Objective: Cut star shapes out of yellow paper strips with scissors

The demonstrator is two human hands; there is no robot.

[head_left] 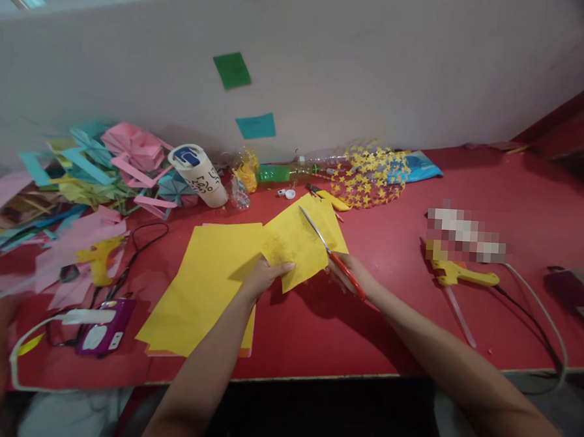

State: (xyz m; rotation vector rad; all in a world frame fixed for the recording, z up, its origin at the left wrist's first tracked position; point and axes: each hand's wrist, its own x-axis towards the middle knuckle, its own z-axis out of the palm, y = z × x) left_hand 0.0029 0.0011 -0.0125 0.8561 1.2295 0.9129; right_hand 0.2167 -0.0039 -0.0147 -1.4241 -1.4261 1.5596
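My left hand (264, 276) pinches the lower left edge of a yellow sheet of paper (291, 238), thumb on top. Dark marks show on the sheet's face. In my right hand (350, 277) is a pair of scissors (346, 271) with red handles; its metal blade lies slantwise over the sheet, pointing up and left. Whether the blades are parted I cannot tell. My right fingers are partly hidden behind the handles and the paper. A stack of yellow paper (211, 273) lies flat on the red table (285, 348), beside and under my left forearm.
Folded coloured paper shapes (134, 145) pile up at the back left, near a white cup (201, 178). Yellow glue guns (96, 260) (460, 273) lie on both sides, with cables. A purple power strip (105, 326) sits front left. Star-patterned wrap (372, 174) and a green bottle (279, 173) lie along the partition.
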